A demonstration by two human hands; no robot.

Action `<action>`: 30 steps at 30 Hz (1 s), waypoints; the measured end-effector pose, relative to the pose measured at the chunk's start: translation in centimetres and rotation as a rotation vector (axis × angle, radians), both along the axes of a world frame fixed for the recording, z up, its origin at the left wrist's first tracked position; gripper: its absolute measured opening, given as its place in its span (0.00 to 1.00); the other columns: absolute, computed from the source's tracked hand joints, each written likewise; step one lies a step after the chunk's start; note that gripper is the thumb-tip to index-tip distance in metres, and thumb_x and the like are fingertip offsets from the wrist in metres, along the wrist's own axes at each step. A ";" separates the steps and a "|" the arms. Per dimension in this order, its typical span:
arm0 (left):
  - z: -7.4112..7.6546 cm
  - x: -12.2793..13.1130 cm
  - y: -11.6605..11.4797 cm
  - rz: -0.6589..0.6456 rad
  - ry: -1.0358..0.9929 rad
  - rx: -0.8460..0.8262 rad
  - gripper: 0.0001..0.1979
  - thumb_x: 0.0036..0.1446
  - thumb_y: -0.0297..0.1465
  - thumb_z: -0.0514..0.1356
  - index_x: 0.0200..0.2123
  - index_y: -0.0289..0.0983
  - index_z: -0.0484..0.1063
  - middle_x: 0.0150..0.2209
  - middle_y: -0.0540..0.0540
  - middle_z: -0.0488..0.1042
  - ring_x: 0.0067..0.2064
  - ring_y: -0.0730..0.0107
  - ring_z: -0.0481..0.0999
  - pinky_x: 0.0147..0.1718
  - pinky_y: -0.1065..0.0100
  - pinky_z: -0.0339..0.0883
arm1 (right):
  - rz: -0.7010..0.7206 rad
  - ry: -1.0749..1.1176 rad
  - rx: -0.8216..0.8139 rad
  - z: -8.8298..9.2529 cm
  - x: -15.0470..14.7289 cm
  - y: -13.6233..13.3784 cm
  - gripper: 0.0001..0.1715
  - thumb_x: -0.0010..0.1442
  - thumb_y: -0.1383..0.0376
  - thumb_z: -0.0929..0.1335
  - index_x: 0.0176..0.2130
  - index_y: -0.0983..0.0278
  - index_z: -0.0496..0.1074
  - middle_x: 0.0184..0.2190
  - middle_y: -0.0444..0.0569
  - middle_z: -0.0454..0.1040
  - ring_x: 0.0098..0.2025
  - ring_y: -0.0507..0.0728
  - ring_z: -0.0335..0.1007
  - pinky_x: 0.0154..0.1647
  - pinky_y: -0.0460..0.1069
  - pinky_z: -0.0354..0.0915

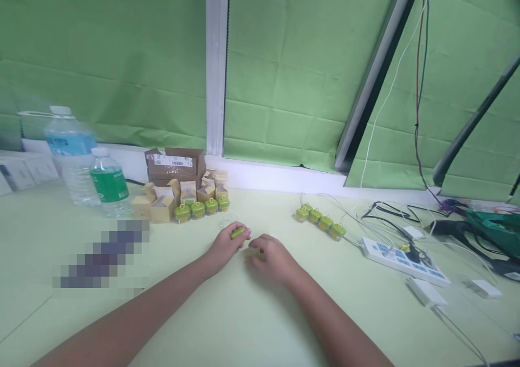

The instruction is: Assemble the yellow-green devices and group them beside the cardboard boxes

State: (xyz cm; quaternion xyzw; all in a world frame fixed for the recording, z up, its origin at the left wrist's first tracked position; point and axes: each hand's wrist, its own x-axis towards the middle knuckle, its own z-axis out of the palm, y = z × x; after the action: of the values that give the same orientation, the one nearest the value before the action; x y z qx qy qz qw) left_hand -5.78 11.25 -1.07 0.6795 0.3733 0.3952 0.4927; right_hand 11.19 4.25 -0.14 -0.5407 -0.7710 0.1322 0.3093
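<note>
My left hand [228, 246] is closed around a small green lid [238, 233], mostly covered by my fingers and thumb. Just to its right, my right hand [271, 256] is bent at the fingers, with a gap between thumb and fingertips and nothing visible in it. Behind my left hand, a clear piece [228, 221] lies on the table, too faint to make out fully. A row of small clear boxes with green lids [197, 210] stands further back on the left. A second, slanting row of the same lidded boxes [319, 219] stands to the right.
Small opened cartons [163, 207] and a larger brown box [174, 166] stand at the back left, near two water bottles [109, 183]. On the right lie a white power strip [404, 261], tangled cables and a white adapter [426, 292]. Green blinds [284, 74] hang behind the table.
</note>
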 end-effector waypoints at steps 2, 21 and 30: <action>-0.1 -0.1 0.5 0.021 -0.032 -0.041 0.22 0.57 0.51 0.58 0.36 0.37 0.70 0.37 0.47 0.76 0.26 0.74 0.65 0.26 0.71 0.59 | 0.056 -0.075 0.015 -0.3 -0.4 -0.2 0.13 0.56 0.72 0.69 0.41 0.61 0.78 0.40 0.51 0.76 0.43 0.57 0.71 0.42 0.48 0.63; 0.6 -0.6 1.1 0.025 -0.158 -0.312 0.28 0.60 0.56 0.49 0.30 0.37 0.67 0.23 0.52 0.69 0.14 0.76 0.63 0.10 0.75 0.48 | -0.091 -0.088 -0.070 1.2 1.5 -0.3 0.09 0.59 0.67 0.67 0.27 0.61 0.74 0.23 0.44 0.75 0.24 0.52 0.66 0.25 0.46 0.52; 0.7 -0.7 1.5 0.014 -0.129 -0.408 0.28 0.58 0.58 0.51 0.28 0.38 0.67 0.14 0.57 0.56 0.13 0.79 0.51 0.13 0.76 0.37 | -0.331 -0.177 -0.018 1.6 3.5 0.3 0.14 0.64 0.61 0.65 0.47 0.62 0.74 0.42 0.51 0.76 0.41 0.56 0.72 0.39 0.47 0.59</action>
State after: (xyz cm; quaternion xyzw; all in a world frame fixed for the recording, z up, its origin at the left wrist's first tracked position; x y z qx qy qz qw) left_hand -6.50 12.76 -0.35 0.5363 0.4181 0.3574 0.6402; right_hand 14.69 4.52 1.46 -0.6725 -0.6945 0.0382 0.2531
